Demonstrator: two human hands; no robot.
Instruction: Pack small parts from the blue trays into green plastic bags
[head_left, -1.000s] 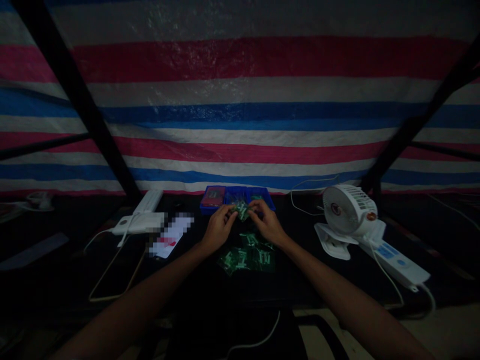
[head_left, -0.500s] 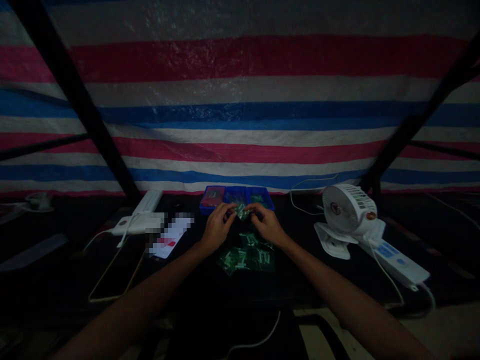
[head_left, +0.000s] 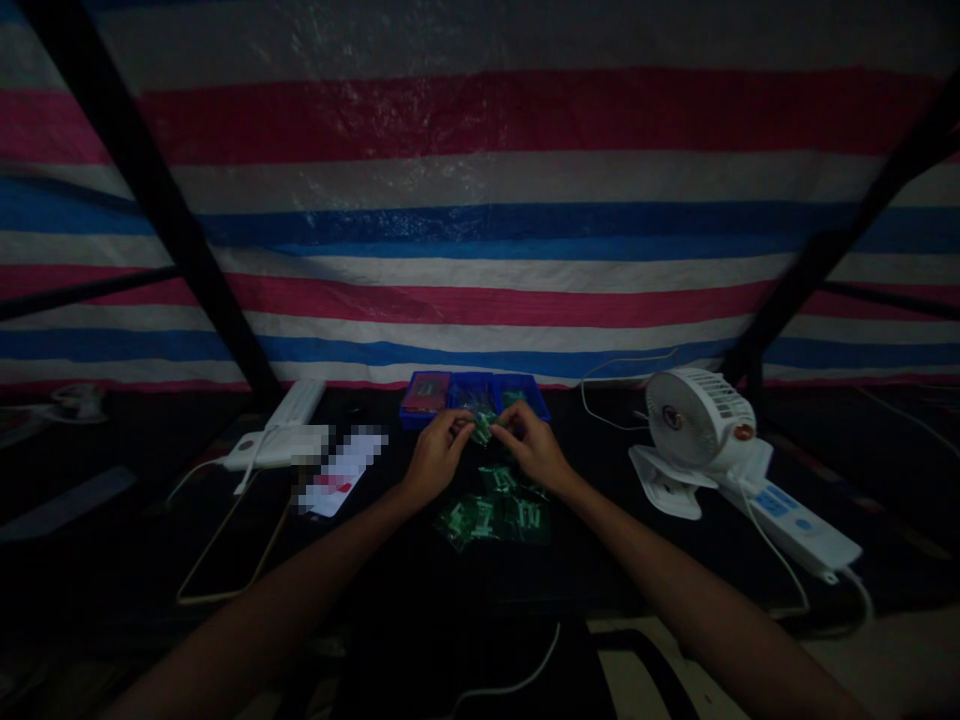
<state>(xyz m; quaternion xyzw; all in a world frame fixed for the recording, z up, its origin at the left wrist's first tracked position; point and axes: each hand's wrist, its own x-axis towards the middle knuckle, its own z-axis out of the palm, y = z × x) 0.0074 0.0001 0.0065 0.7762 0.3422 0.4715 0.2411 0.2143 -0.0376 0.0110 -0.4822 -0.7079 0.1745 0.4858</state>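
Observation:
My left hand [head_left: 437, 455] and my right hand [head_left: 531, 445] meet over the middle of a dark table, fingers pinched together on one small green packet [head_left: 482, 427] held between them. Just below the hands lies a loose heap of similar green packets [head_left: 495, 513]. Behind the hands stands a blue sectioned tray [head_left: 474, 396], with a red-pink item in its left compartment.
A white clip fan [head_left: 697, 425] and a white power strip [head_left: 796, 525] sit at the right. At the left lie a white power bank [head_left: 276, 446], a white slatted device [head_left: 298, 402], a blurred card [head_left: 343, 468] and a phone [head_left: 229, 540]. A striped tarp [head_left: 480, 200] hangs behind.
Both hands stay in place, only the fingers have shifted slightly, turning the small green packet between them.

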